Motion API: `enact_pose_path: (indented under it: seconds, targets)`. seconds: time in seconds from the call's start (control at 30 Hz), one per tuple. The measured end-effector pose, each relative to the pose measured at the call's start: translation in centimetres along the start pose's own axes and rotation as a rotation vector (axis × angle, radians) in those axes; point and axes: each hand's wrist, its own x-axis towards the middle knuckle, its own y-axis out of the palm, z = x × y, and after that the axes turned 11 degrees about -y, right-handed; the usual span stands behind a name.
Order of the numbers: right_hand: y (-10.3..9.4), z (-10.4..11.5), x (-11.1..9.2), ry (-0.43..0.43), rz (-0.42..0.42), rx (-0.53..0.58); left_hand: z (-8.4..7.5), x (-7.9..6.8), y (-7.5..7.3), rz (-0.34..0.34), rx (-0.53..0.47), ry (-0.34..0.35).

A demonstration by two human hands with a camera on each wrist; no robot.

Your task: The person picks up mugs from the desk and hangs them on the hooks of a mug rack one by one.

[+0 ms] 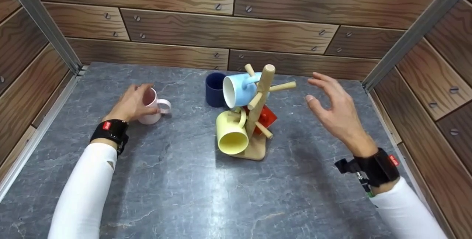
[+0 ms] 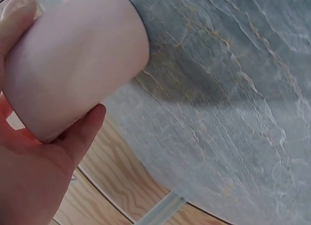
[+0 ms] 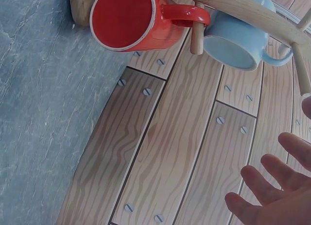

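Note:
At the left of the head view, my left hand (image 1: 131, 103) grips a pink mug (image 1: 149, 118) by its rim and side. The mug's handle points right, and fingers lie on both sides of its body (image 2: 80, 64) in the left wrist view. A wooden mug tree (image 1: 261, 100) stands near the middle, holding a light blue mug (image 1: 241, 90), a yellow mug (image 1: 231, 132) and a red mug (image 1: 267, 118). The red mug (image 3: 129, 21) hangs by its handle on a peg in the right wrist view. To the right of the tree, my right hand (image 1: 335, 110) holds nothing, fingers spread.
A dark blue mug (image 1: 214, 90) stands behind and left of the mug tree, close to the light blue mug. The grey marbled table (image 1: 177, 187) is bounded by wood-patterned walls (image 1: 177, 25) at the back and both sides. Metal posts (image 1: 413, 28) rise at the back corners.

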Motion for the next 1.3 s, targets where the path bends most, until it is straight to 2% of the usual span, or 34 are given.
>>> enact_pose_path:
  seconds: [0.4, 0.67, 0.77, 1.0, 1.3]
  targets:
    - [-0.2, 0.0, -0.2, 0.005, 0.011, -0.017, -0.1, -0.3, -0.5, -0.025, 0.037, -0.024]
    - [0.0, 0.1, -0.2, 0.014, 0.021, -0.030, -0.8, -1.2, -1.0, -0.058, 0.006, 0.013]
    - [0.0, 0.2, -0.1, 0.027, 0.022, -0.034, -1.7, -1.8, -1.0, -0.076, -0.028, 0.057]
    - [0.0, 0.3, -0.4, 0.047, 0.052, -0.035, -4.8, -3.6, -1.4, -0.176, -0.078, 0.160]
    - [0.1, 0.3, -0.5, 0.051, 0.055, -0.034, -8.0, -5.9, -1.2, -0.206, -0.136, 0.232]
